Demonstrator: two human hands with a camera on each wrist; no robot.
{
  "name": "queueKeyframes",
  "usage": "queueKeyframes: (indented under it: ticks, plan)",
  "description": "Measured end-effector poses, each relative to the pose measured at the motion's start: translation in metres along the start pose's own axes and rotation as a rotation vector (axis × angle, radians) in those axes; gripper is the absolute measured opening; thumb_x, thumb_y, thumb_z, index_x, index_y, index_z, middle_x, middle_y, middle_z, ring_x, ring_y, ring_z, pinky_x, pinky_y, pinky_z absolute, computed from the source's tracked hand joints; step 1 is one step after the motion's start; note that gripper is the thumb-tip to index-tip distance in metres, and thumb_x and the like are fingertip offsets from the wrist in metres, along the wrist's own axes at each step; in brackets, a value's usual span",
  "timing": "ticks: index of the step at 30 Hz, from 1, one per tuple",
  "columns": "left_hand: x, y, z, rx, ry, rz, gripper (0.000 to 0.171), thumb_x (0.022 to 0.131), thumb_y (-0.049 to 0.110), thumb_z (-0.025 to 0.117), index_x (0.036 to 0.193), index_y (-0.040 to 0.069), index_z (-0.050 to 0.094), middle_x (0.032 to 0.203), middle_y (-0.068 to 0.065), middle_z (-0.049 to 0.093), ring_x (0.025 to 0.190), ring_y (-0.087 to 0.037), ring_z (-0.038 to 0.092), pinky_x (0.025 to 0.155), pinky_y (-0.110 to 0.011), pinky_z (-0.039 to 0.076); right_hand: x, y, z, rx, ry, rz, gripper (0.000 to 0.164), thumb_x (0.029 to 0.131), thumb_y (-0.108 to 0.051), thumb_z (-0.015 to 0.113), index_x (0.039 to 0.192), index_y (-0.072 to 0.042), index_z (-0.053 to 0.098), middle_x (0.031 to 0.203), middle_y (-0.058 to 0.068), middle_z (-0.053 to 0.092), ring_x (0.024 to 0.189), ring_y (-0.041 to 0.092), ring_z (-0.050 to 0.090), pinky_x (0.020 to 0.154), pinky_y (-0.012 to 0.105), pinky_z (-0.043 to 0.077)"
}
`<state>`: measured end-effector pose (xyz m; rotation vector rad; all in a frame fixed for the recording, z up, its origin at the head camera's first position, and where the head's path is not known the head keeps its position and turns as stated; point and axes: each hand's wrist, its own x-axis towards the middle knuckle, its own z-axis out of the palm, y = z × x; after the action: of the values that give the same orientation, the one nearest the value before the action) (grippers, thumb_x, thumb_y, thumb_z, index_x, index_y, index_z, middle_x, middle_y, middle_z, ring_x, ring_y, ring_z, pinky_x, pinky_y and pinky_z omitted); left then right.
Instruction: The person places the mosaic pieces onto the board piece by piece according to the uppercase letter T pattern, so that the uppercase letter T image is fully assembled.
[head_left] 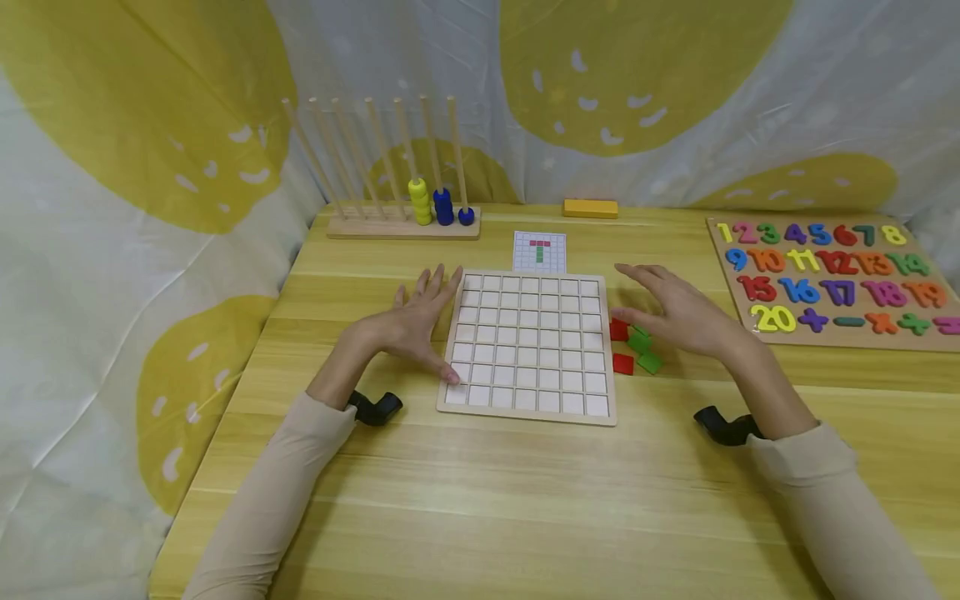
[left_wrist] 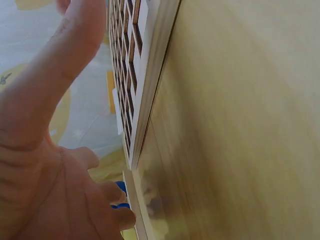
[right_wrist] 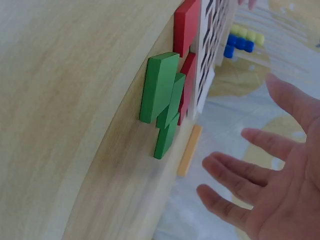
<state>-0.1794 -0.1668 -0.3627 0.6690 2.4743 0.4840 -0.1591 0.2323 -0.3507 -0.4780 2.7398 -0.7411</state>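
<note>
A wooden grid board [head_left: 527, 343] with white squares lies flat on the table. My left hand [head_left: 416, 321] is spread at its left edge, thumb over the lower left corner; whether it touches I cannot tell. On the other side my right hand [head_left: 675, 312] hovers with extended fingers near several loose tiles, holding nothing. Among them are a red tile [head_left: 623, 364] and a green tile [head_left: 649, 362]; the right wrist view shows a green tile [right_wrist: 160, 87] in front and a red tile [right_wrist: 185, 27] beside the board. Behind the board lies a pattern card [head_left: 540, 252] with a red and green T.
A wooden peg rack [head_left: 405, 229] with yellow and blue beads stands at the back left. An orange-yellow block [head_left: 590, 208] lies at the back edge. At right is a number puzzle board [head_left: 840, 333]. A patterned curtain [head_left: 420, 50] hangs behind the table.
</note>
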Motion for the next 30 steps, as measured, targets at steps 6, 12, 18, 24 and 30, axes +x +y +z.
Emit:
queueKeyframes:
  ticks: [6, 12, 18, 24, 30]
  plan:
    - [0.002, 0.001, 0.001, -0.036, -0.037, 0.017, 0.159, 0.064, 0.052, 0.096, 0.163, 0.019, -0.024, 0.168, -0.022, -0.029, 0.156, -0.042, -0.028, 0.121, -0.072, -0.014, 0.000, 0.011, -0.002, 0.142, 0.014, -0.045, 0.062, 0.103, -0.030, 0.066, 0.156, -0.008, 0.044, 0.150, 0.024, 0.049, 0.135, 0.043, 0.049, 0.109, 0.066, 0.042]
    - [0.004, 0.001, 0.001, -0.049, -0.071, 0.005, 0.161, 0.065, 0.051, 0.097, 0.162, 0.017, -0.027, 0.168, -0.021, -0.030, 0.156, -0.041, -0.029, 0.122, -0.071, -0.013, 0.004, 0.027, -0.001, 0.226, 0.004, -0.068, 0.055, 0.100, -0.020, 0.070, 0.150, -0.005, 0.053, 0.140, 0.023, 0.056, 0.126, 0.040, 0.055, 0.106, 0.061, 0.047]
    - [0.006, 0.000, 0.002, -0.027, -0.079, 0.010, 0.163, 0.062, 0.052, 0.097, 0.162, 0.013, -0.025, 0.168, -0.023, -0.028, 0.156, -0.042, -0.029, 0.122, -0.071, -0.013, 0.010, 0.040, 0.000, 0.245, -0.021, -0.069, 0.051, 0.098, -0.018, 0.072, 0.145, -0.004, 0.058, 0.133, 0.020, 0.064, 0.120, 0.033, 0.060, 0.103, 0.043, 0.052]
    - [0.005, -0.001, 0.003, 0.014, -0.095, 0.009, 0.163, 0.062, 0.053, 0.097, 0.162, 0.010, -0.023, 0.169, -0.021, -0.028, 0.156, -0.040, -0.029, 0.123, -0.070, -0.014, 0.014, 0.047, -0.002, 0.258, -0.082, -0.080, 0.048, 0.098, -0.019, 0.073, 0.142, -0.005, 0.061, 0.132, 0.017, 0.067, 0.117, 0.029, 0.061, 0.089, 0.014, 0.049]
    - [0.004, -0.002, 0.006, 0.024, -0.094, 0.019, 0.163, 0.061, 0.054, 0.098, 0.163, 0.008, -0.021, 0.169, -0.020, -0.029, 0.156, -0.041, -0.029, 0.123, -0.069, -0.015, 0.016, 0.050, -0.005, 0.298, -0.121, -0.042, 0.047, 0.098, -0.022, 0.073, 0.141, -0.007, 0.063, 0.135, 0.017, 0.064, 0.119, 0.028, 0.058, 0.088, 0.015, 0.049]
